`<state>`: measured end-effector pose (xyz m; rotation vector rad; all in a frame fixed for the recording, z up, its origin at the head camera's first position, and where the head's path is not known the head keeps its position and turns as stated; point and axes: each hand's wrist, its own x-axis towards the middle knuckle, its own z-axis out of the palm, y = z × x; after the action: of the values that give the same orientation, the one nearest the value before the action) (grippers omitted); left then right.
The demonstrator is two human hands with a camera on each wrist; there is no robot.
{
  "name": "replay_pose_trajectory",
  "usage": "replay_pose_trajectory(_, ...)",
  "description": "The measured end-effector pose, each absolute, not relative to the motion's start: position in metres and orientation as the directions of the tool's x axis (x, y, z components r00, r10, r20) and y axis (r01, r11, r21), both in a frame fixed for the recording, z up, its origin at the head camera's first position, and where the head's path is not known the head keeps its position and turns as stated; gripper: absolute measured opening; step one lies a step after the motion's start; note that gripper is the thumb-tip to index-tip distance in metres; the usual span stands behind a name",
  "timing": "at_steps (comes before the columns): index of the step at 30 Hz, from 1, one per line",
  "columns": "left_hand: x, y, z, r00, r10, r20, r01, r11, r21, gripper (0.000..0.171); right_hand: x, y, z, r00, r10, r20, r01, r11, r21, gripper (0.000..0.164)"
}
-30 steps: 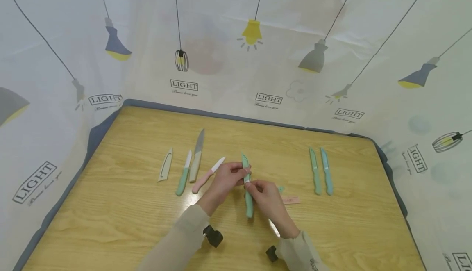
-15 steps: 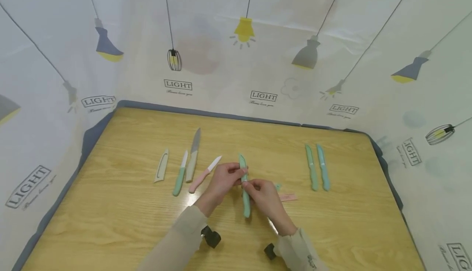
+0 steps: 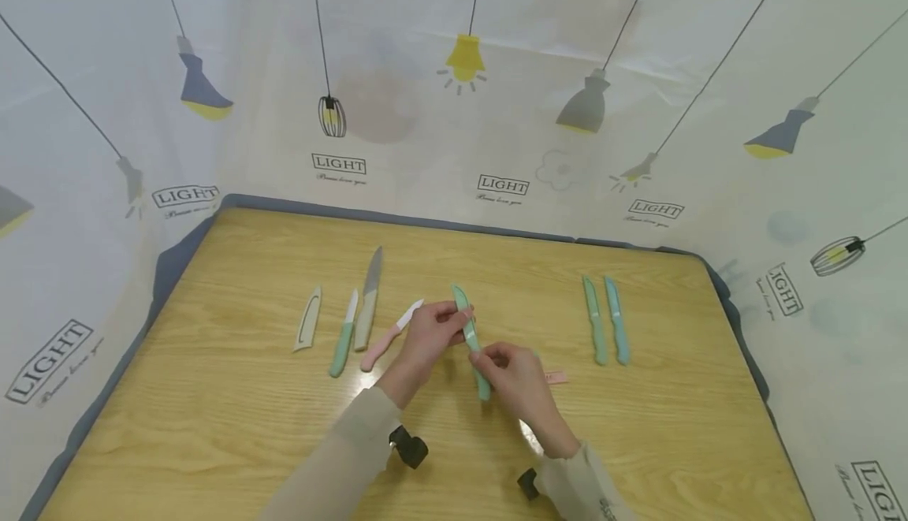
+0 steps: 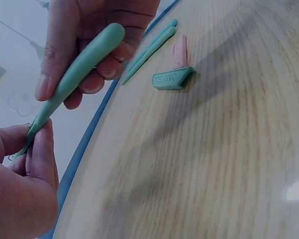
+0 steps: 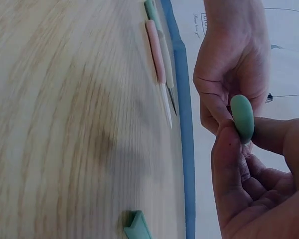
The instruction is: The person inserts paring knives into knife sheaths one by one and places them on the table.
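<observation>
A light-green paring knife (image 3: 484, 388) is held up over the table, a matching green sheath (image 3: 459, 297) covering its blade. My left hand (image 3: 428, 337) pinches the sheathed part between thumb and fingers. Lower down, my right hand (image 3: 523, 383) pinches the handle, whose rounded end (image 4: 107, 40) points toward me. The tip lies beyond the left fingers. Close to my left hand, an unsheathed pink knife (image 3: 379, 347) rests on the table. A green sheath (image 4: 170, 78) and a pink sheath (image 4: 180, 52) lie near my right hand, which hides the green one in the head view.
To the left lie a green-handled knife (image 3: 342, 347), a large cream-handled knife (image 3: 367, 312) and a cream sheath (image 3: 308, 320). Two sheathed knives, green (image 3: 594, 320) and blue (image 3: 616, 321), lie side by side at right. Printed curtains surround the wooden table (image 3: 213, 395).
The held green knife has tilted, its sheathed end leaning left and its handle end swinging right. My left hand has risen slightly. The head view has shifted a little.
</observation>
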<state>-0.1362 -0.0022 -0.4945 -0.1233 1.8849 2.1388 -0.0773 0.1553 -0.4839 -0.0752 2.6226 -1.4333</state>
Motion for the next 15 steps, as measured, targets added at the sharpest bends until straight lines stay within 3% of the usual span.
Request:
replay_pose_trajectory(7,-0.1317,0.0002,-0.4969,-0.953,0.163,-0.255,-0.279,-0.145,0.949,0.036,-0.0757,0.1552,-0.486,-0.988,-0.12,-0.094,0.009,0.571,-0.821,0.033)
replay_pose_trajectory(15,-0.1308,0.0077,-0.4994,-0.96,0.186,-0.211,-0.237,-0.128,0.963,0.037,-0.0787,0.1568,-0.4824,-0.992,-0.104,0.07,-0.125,0.789,-0.602,0.022)
